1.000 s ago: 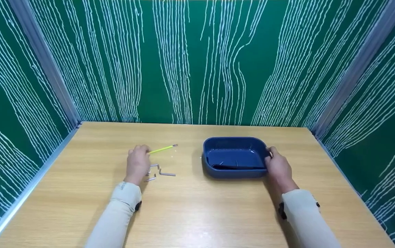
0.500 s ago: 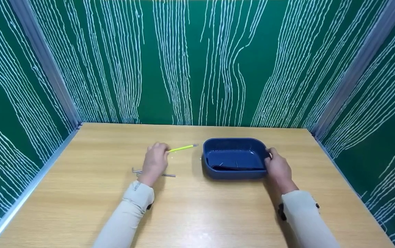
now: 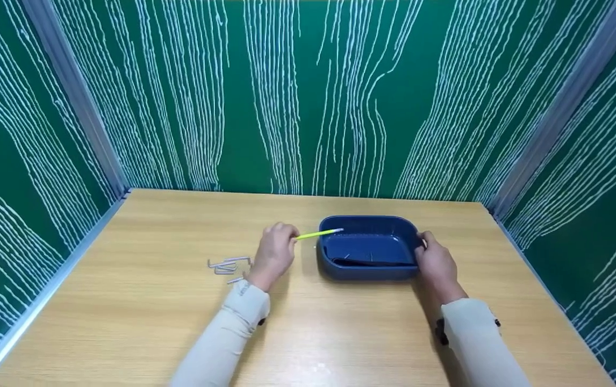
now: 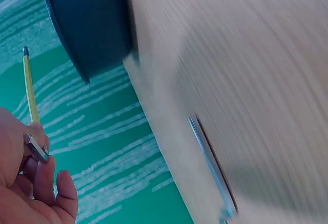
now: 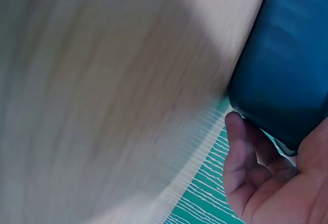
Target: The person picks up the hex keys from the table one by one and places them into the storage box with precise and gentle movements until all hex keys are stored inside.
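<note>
My left hand (image 3: 274, 255) pinches a yellow pencil (image 3: 316, 234). Its eraser end points right, over the left rim of a dark blue rectangular bin (image 3: 367, 273). In the left wrist view, a short grey metal end (image 4: 36, 148) also shows between thumb and fingers; its full shape is hidden. My right hand (image 3: 438, 263) grips the bin's right side, with the thumb near the rim and fingers against the outer wall. A long black thing (image 3: 372, 263) lies inside along the near wall. Several L-shaped metal rods, like hex keys (image 3: 226, 266), lie left of my left wrist.
The wooden table (image 3: 308, 333) bears everything. Green walls (image 3: 313, 107) with white wavy lines stand behind it and at both sides. Another metal rod (image 4: 212, 167) on the table shows in the left wrist view.
My left hand has moved right with the pencil, from beside the metal rods to the bin's left edge. The eraser end has come over the bin. The right hand keeps its grip.
</note>
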Motion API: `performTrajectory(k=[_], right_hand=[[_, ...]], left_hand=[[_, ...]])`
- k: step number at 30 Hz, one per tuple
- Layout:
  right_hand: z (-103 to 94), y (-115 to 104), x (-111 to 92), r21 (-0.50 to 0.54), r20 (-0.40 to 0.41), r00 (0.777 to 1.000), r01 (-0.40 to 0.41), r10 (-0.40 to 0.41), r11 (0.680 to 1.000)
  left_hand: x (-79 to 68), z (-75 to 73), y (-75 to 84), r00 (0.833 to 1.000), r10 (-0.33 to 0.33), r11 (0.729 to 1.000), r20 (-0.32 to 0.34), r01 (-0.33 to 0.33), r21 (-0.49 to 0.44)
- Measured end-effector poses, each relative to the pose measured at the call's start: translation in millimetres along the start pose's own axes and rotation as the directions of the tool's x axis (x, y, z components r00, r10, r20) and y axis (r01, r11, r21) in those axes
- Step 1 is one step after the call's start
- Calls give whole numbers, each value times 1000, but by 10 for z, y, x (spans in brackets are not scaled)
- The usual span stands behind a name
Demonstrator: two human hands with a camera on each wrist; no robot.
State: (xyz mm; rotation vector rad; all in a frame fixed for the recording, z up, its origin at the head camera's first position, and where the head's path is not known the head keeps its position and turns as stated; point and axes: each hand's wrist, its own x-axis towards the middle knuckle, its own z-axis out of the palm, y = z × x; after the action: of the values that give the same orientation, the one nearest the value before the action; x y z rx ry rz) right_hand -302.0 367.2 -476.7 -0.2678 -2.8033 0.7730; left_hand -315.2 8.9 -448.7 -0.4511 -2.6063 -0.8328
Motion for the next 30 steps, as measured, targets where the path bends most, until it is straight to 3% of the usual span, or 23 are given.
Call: performTrajectory(k=[10, 19, 30], right_hand=[[-33, 2, -4, 24, 21, 1000, -6, 5, 1000], [2, -1, 6, -9, -14, 1000, -2, 2, 1000], [-3, 8, 6, 9, 25, 1000, -6, 6, 1000]], left_hand=[[120, 273, 423, 996, 36, 999, 76, -34, -26], [123, 419, 553, 992, 102, 994, 70, -98, -56], [121, 638, 618, 989, 17, 992, 145, 1, -124]])
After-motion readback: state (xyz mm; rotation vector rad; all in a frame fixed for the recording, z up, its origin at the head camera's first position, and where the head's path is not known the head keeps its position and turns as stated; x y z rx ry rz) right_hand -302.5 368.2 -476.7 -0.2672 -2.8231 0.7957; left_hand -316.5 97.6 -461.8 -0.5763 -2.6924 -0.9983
